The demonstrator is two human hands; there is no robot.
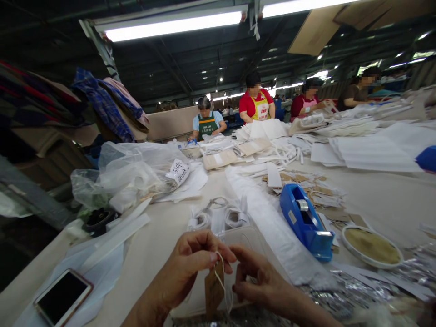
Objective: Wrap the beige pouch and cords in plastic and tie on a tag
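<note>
My left hand is closed, pinching the white string of a brown hang tag between thumb and fingertips. The tag dangles below the fingers, with the string looped to its right. My right hand is close beside it, its index finger reaching to the left fingertips and its thumb apart and lower; no held thing shows in it. Under both hands lies a flat, pale beige bag-like item, partly hidden by them. Coiled handles in clear wrapping lie at its far end.
A blue tape dispenser and a round dish stand to the right, near loose brown tags. On the left are a phone and clear plastic bags. Several co-workers sit or stand behind paper piles.
</note>
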